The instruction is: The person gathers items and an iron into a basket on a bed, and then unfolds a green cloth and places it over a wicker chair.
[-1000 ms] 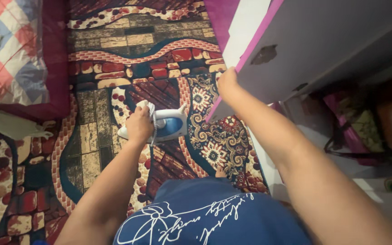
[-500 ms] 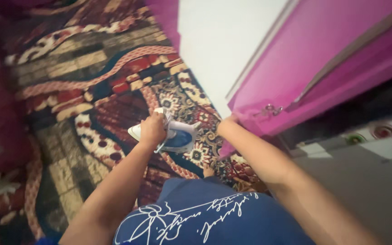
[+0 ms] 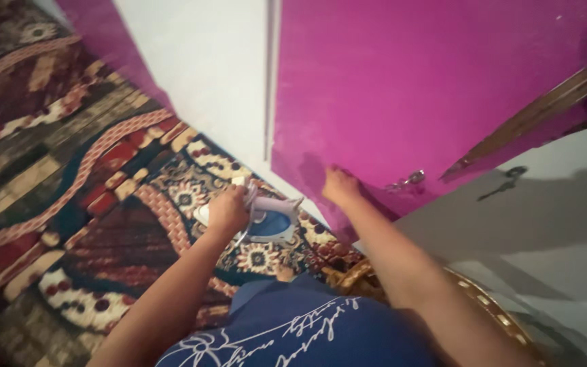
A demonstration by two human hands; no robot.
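1. The left hand (image 3: 227,211) is closed around the handle of a white and blue clothes iron (image 3: 270,219), carrying it in the air above the floor.
2. The clothes iron sits near the middle of the view, tilted, its blue body facing up and its white parts around it; the hand covers its left end.
3. A thin white cord (image 3: 244,231) hangs from the iron beside the hand.
4. The right hand (image 3: 340,185) is just to the right of the iron, apart from it, pressed flat against the lower edge of a magenta door (image 3: 409,88); its fingers look loosely spread and it grips nothing.
5. A small metal handle (image 3: 407,181) shows on the door, near the right hand but not touched by it.
6. Left of the door stands a white wall (image 3: 198,61), with a narrow magenta strip at its far left.
7. Under the iron and both forearms lies a patterned carpet (image 3: 69,177) in dark red, brown, blue and cream, with flower medallions and curving bands.
8. At the bottom edge is the person's blue shirt (image 3: 293,333) with a white line drawing on it.
9. To the lower right, a pale grey surface (image 3: 545,224) lies in shadow; what it belongs to is unclear.
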